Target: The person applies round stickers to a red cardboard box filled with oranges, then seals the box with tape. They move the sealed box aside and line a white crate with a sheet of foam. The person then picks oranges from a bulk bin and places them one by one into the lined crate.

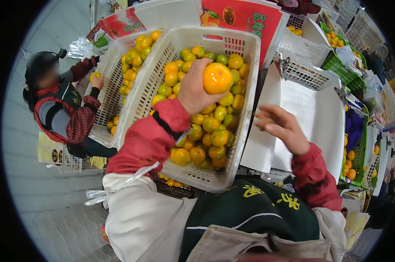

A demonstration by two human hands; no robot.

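The left hand [194, 94] has its fingers clamped on an orange fruit [218, 78], which sits in the grip to the right of the palm, the thumb at its lower side and the other fingers partly hidden behind it. Below those fingers, a pale plastic crate [193, 179] holds many yellow, orange and greenish fruits [210, 125]. The right hand [285, 127] is near the crate's right side, its fingers a little bent and loosely apart, pointing towards the crate; the orange fruit lies up and to the left of them. To the right of these fingers is a white-lined crate [309, 100]. Well left of the left-hand fingers, another person [68, 107] holds a yellowish fruit [94, 76].
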